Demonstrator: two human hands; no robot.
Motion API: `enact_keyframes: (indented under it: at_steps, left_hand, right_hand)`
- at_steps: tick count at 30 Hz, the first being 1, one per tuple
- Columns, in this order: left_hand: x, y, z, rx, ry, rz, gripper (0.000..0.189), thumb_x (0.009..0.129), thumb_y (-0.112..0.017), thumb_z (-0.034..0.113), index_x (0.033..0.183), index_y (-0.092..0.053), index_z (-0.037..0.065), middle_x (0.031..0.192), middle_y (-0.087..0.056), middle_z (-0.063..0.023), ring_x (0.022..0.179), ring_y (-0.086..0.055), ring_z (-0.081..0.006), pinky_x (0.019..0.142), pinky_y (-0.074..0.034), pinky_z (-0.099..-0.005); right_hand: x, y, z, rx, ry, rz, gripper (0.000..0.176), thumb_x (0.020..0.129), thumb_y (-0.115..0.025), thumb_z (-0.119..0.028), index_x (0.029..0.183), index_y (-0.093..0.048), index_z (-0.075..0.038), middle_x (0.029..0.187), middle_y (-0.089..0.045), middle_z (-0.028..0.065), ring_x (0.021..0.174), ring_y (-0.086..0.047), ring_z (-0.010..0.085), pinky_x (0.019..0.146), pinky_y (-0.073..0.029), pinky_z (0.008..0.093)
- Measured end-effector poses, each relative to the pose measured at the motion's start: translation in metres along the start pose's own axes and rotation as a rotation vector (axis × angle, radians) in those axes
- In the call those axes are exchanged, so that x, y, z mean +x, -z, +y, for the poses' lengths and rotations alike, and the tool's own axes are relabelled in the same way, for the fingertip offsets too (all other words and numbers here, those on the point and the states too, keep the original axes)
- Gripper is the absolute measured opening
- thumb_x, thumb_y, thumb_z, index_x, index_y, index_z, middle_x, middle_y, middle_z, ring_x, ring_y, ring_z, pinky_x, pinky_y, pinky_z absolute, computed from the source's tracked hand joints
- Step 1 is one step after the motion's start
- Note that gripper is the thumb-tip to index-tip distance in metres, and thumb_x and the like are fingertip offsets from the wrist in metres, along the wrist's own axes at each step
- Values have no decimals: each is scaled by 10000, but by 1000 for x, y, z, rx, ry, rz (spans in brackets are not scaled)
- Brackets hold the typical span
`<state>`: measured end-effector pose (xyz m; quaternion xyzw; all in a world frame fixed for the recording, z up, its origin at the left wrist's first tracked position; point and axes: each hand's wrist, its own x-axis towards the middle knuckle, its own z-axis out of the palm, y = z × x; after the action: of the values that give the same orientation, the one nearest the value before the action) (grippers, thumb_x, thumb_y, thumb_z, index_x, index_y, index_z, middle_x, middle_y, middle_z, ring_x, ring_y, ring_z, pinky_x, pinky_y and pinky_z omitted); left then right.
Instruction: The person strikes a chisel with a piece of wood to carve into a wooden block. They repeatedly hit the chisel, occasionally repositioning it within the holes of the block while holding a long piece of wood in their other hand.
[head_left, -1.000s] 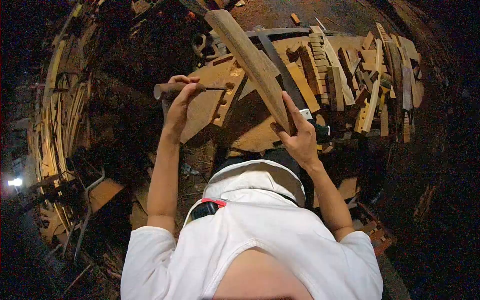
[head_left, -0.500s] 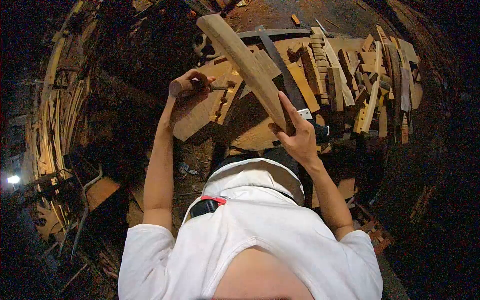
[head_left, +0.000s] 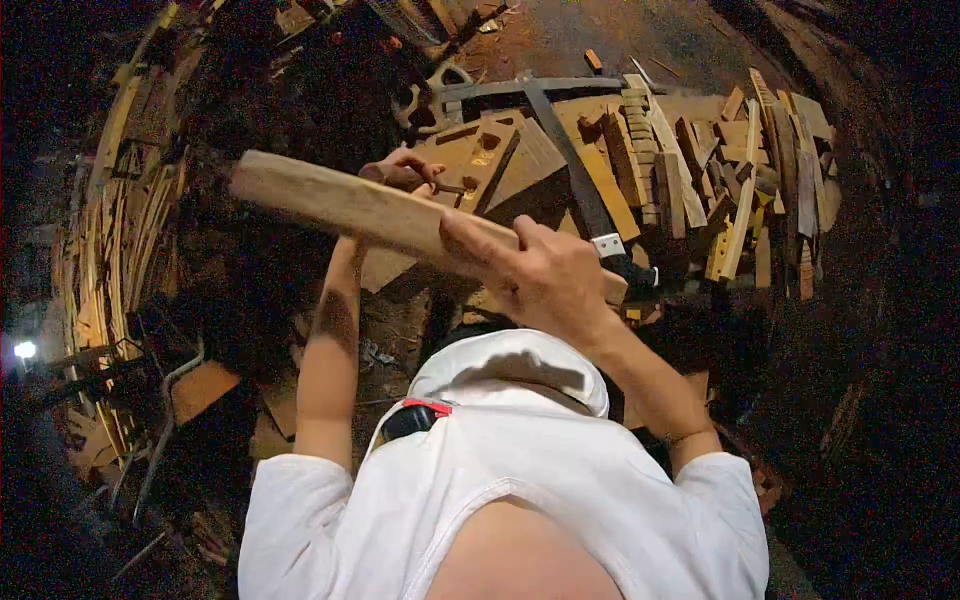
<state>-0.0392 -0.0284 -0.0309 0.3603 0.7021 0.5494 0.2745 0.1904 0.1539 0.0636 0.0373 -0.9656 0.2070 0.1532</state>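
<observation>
My right hand point(head_left: 560, 278) is closed around the near end of a thick wooden bar point(head_left: 335, 195), which slants up to the left across the view. Behind the bar, my left hand point(head_left: 412, 160) grips the wooden handle of a chisel point(head_left: 455, 188). The chisel's metal end points right, at a hole in a wooden block point(head_left: 500, 165) with several cut holes. That block lies on a wooden board point(head_left: 385, 268). Part of my left hand and wrist is hidden by the bar.
A handsaw point(head_left: 563, 145) lies right of the block. Further right are many wood offcuts point(head_left: 690, 175) in a loose pile. Long wood strips point(head_left: 105, 240) stand at the far left. A bent metal rod point(head_left: 172, 400) is at lower left.
The wooden bar has swung down and left, from steeply raised to a flatter slant in front of my left hand. My right hand has turned over with it. The chisel has shifted slightly right.
</observation>
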Motion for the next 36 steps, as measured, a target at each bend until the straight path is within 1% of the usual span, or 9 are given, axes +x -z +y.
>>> enact_keyframes:
  at_steps: [4, 8, 14, 18, 22, 24, 26, 32, 36]
  left_hand:
    - [-24, -18, 29, -66, -47, 218, 92, 911, -665, 7, 978, -606, 27, 1048, -676, -114, 1185, -644, -250, 996, -518, -365]
    - [-26, 8, -24, -354, -92, 107, 140, 902, -710, 55, 1013, -626, 44, 1040, -666, -84, 1216, -604, -271, 1083, -440, -426]
    - [-34, -20, 14, -142, -39, 326, 108, 901, -693, 8, 996, -653, 43, 1076, -671, -84, 1204, -612, -230, 1051, -478, -383]
    - [-44, -5, -48, -427, -9, 378, 234, 927, -704, 55, 1137, -602, 69, 1275, -621, -88, 1227, -580, -198, 1035, -482, -341]
    - [-60, -17, -37, -758, 100, 579, 212, 925, -702, 75, 1091, -575, 114, 1219, -614, -80, 1272, -552, -221, 1078, -469, -377]
    - [-61, -17, -29, -783, 35, 573, 214, 905, -718, 80, 1049, -565, 117, 1143, -626, -81, 1213, -590, -236, 1072, -479, -387]
    - [-58, -16, -39, -822, 93, 634, 257, 898, -702, 56, 1105, -562, 118, 1136, -645, -95, 1035, -656, -226, 945, -558, -354]
    - [-28, -31, 27, -463, 193, 595, 211, 959, -688, 215, 1104, -563, 126, 1029, -681, -50, 946, -667, -155, 821, -554, -312]
    - [-4, -32, 23, -311, 151, 679, 165, 923, -739, 215, 939, -609, 114, 917, -677, -49, 935, -670, -160, 935, -516, -352]
  right_hand:
    - [0, -1, -15, 110, 78, 125, 804, 732, -791, -271, 1475, -502, -375, 743, -514, 76, 558, -573, 232, 497, -483, 374]
    - [12, -19, -9, 79, -25, 36, 785, 729, -784, -255, 1461, -524, -372, 729, -491, 62, 548, -563, 227, 488, -480, 371]
    - [10, -24, -21, 232, 109, 103, 858, 730, -789, -200, 1501, -461, -386, 754, -513, 74, 581, -595, 239, 515, -503, 369]
    - [5, -43, -8, 233, -12, 43, 898, 720, -810, -170, 1522, -445, -343, 777, -523, 91, 616, -599, 276, 554, -505, 399]
    - [-17, -48, 19, 457, -251, -36, 880, 775, -808, -203, 1543, -397, -337, 936, -683, 130, 785, -698, 308, 674, -539, 371]
    - [-23, -72, 48, 473, -465, -8, 936, 744, -758, -255, 1558, -314, -382, 953, -688, 190, 850, -690, 392, 737, -553, 505]
    - [-29, -82, 71, 386, -550, -65, 915, 759, -746, -269, 1553, -312, -405, 974, -699, 203, 865, -693, 400, 741, -555, 509]
    - [-58, -84, 88, 214, -631, -350, 853, 806, -734, -345, 1530, -304, -482, 940, -703, 250, 880, -689, 449, 760, -561, 531]
    - [-71, -108, 105, 650, -636, -323, 825, 862, -740, -349, 1572, -321, -323, 1267, -649, 168, 1049, -677, 311, 888, -532, 431]
